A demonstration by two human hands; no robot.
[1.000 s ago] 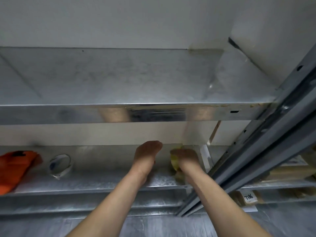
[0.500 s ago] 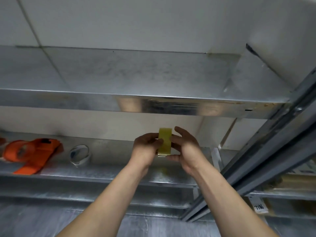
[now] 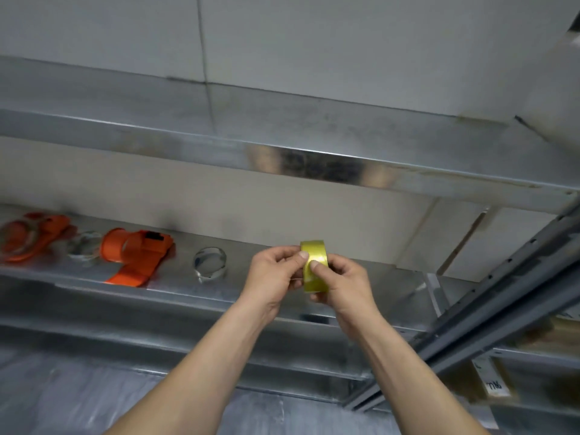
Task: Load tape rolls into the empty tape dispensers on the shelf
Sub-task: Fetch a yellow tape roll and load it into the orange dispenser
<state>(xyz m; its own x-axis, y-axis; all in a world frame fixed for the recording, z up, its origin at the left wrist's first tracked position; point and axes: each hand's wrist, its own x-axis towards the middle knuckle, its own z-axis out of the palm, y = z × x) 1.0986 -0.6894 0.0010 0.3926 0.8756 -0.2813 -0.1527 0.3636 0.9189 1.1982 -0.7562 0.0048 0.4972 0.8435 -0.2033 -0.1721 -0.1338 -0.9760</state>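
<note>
A yellowish tape roll [image 3: 316, 265] is held upright in front of the middle shelf [image 3: 392, 293]. My left hand [image 3: 274, 274] pinches its left side, thumb on the outer face. My right hand [image 3: 343, 282] grips its right side, thumb pressed on the face too. On the shelf to the left lie an orange tape dispenser [image 3: 136, 257] and, at the far left, a second orange dispenser [image 3: 29, 235]. A clear tape roll [image 3: 209, 263] stands between the near dispenser and my hands, and another clear roll [image 3: 84, 246] sits between the two dispensers.
An upper metal shelf [image 3: 282, 146] overhangs the working shelf. A grey steel upright [image 3: 502, 302] slants across the right side. Behind it, lower right, are brownish boxes with a handwritten label [image 3: 496, 386]. A white wall backs the shelves.
Both hands lifted the yellowish roll off the shelf and now hold it raised with the thumbs on its face. The view has swung left, bringing the second dispenser and another clear roll into sight.
</note>
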